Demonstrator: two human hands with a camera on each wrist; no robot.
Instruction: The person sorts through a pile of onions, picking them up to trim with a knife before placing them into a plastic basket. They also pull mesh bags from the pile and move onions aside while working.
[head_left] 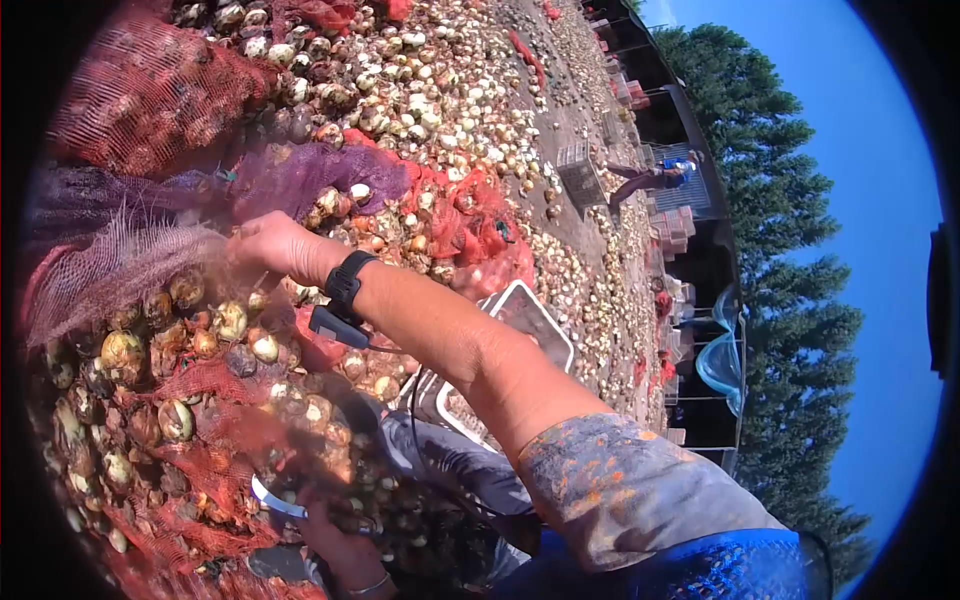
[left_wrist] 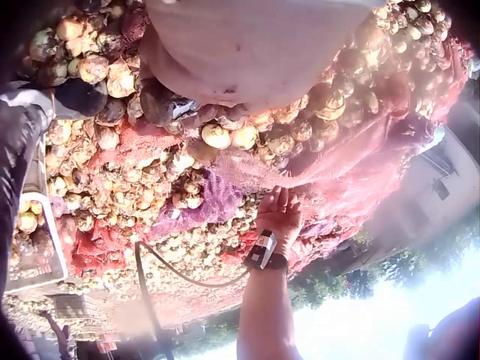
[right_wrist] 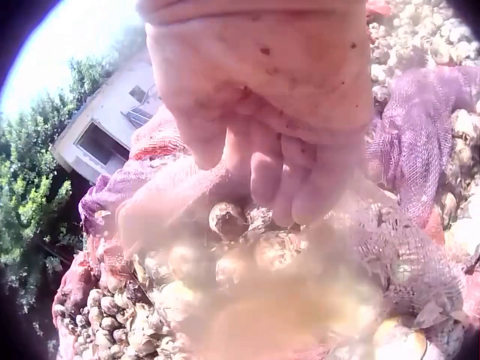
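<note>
Right hand (head_left: 268, 245): fingers curled tight, gripped the pink net sack (head_left: 110, 270).
Left hand (head_left: 335, 545): held a blue-handled tool (head_left: 275, 500); grip hard to see.
Sack: full of onions (head_left: 122, 350).

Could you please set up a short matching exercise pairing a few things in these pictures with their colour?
Things:
1. mesh sack at top left
2. wrist strap on the right hand
3. crate beside the forearm
4. sky

Colours:
a. blue
b. black
c. red
d. white

Pairs: 1-c, 2-b, 3-d, 4-a
</note>
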